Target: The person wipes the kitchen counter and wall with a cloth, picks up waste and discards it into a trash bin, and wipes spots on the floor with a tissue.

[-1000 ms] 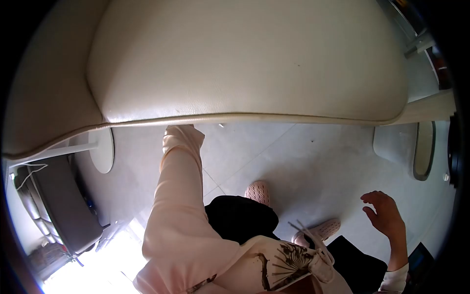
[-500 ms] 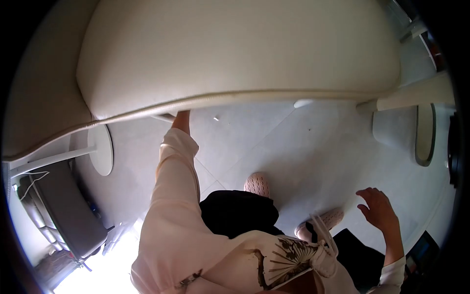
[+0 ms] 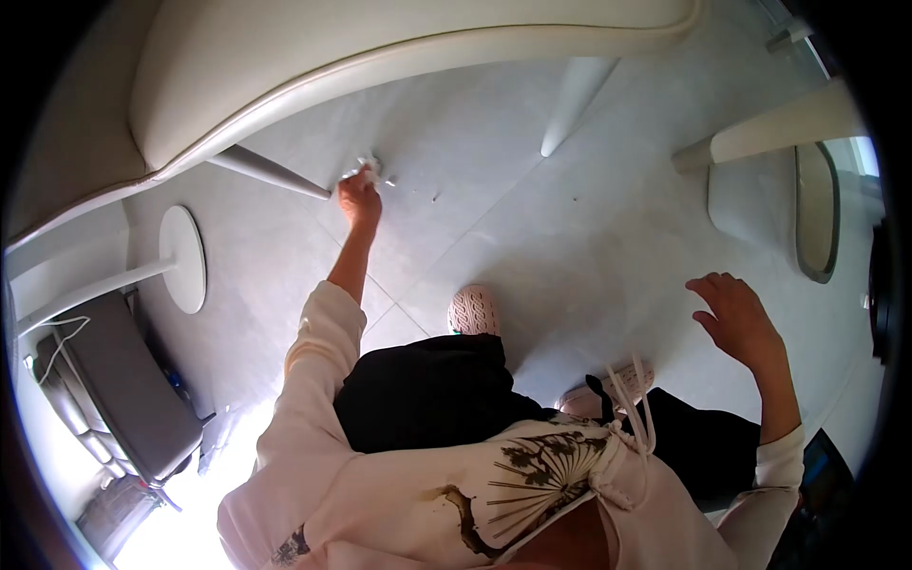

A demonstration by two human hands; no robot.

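Note:
My left hand [image 3: 358, 201] reaches down to the floor beneath the chair, its fingers closed on a crumpled white tissue [image 3: 371, 167]. A small white scrap [image 3: 390, 181] lies on the floor just right of it. Close by on the left stands a slim chair leg [image 3: 275, 174]. My right hand [image 3: 736, 318] hangs in the air at the right, fingers apart and holding nothing, above the grey floor.
A cream padded chair [image 3: 408, 38] spans the top. Another chair leg [image 3: 575, 104] and a thick pale leg [image 3: 779, 128] stand farther right, near a grey bin [image 3: 755, 195]. At left are a round white base [image 3: 185, 259] and a dark grey case [image 3: 123, 380].
The chair sits higher in view, uncovering more floor. My left hand, hidden under the chair edge before, now shows with the tissue. My right hand appears higher and remains open.

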